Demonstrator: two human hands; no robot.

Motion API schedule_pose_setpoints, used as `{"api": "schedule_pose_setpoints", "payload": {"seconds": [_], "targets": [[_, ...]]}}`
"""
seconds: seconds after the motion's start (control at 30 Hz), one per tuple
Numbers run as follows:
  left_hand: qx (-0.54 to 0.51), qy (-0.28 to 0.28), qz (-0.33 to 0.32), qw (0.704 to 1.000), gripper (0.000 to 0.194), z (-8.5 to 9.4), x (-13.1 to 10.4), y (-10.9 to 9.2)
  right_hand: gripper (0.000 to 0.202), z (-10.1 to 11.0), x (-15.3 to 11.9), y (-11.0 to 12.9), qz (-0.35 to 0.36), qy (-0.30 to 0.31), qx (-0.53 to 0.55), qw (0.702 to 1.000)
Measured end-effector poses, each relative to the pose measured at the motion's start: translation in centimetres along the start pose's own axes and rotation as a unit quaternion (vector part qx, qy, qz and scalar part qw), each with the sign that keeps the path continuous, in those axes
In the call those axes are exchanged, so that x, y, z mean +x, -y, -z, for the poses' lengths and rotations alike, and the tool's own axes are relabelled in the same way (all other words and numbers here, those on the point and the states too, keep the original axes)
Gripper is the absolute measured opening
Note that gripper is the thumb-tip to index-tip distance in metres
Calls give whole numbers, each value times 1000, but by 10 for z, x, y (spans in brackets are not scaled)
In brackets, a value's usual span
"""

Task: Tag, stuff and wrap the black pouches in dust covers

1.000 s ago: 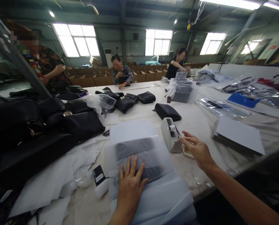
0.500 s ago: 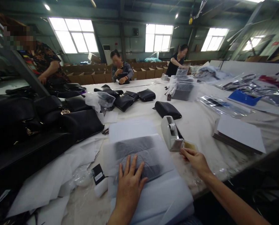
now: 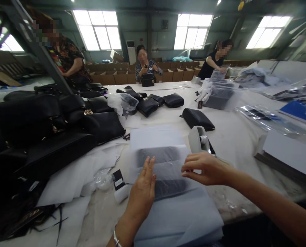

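A dark flat item wrapped in thin white tissue paper lies in front of me on more white sheets. My left hand rests on its left side, fingers stretched out. Above the right side of the wrap, my right hand is closed in a pinch. It seems to hold a strip of tape, which hardly shows between the fingers. Just behind that hand stands a grey-white tape dispenser, partly hidden by it.
Black handbags are heaped at left, and a black pouch lies beyond the dispenser. A stack of white boards is at right. Left of the wrap lie a white roll and loose sheets. Several co-workers stand or sit across the table.
My right hand has moved left from the dispenser's mouth to over the wrapped item. My left hand's fingers have drawn together and shifted toward its left side. The view has turned slightly left.
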State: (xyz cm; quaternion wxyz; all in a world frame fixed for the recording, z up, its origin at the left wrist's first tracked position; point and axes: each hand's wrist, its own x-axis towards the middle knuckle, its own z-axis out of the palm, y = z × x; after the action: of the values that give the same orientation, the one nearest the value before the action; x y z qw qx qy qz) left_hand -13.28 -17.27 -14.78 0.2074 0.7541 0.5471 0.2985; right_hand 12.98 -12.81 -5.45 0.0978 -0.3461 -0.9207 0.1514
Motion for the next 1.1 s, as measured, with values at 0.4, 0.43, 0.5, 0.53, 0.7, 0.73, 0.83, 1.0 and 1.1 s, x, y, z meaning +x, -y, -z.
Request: {"api": "schedule_pose_setpoints", "payload": {"seconds": [0.4,0.43,0.5,0.53,0.7,0.73,0.83,1.0,1.1], "targets": [[-83,-52,84,992,55,1,-1,15,32,-41,146,19,29,145,-232,961],[-78,-51,79,992,55,0,-2,15,42,-40,147,19,5,136,-236,962],[-70,-48,64,994,55,-1,-2,14,63,-37,148,13,-49,118,-235,964],[-65,-47,56,995,55,-2,-2,14,69,-35,147,7,-74,106,-228,965],[-5,-35,30,999,47,-8,-2,18,38,-29,116,-25,-190,1,-204,960],[17,-32,23,999,44,-10,-3,20,33,-30,103,-27,-198,-30,-197,960],[77,-31,-2,997,44,-19,-7,23,31,-46,57,-18,-110,-109,-118,981],[117,-74,-46,989,50,-35,-12,30,83,-98,4,10,63,-28,-84,994],[108,-130,-74,983,50,-35,-12,34,84,-119,3,10,63,-20,-91,994]]}}
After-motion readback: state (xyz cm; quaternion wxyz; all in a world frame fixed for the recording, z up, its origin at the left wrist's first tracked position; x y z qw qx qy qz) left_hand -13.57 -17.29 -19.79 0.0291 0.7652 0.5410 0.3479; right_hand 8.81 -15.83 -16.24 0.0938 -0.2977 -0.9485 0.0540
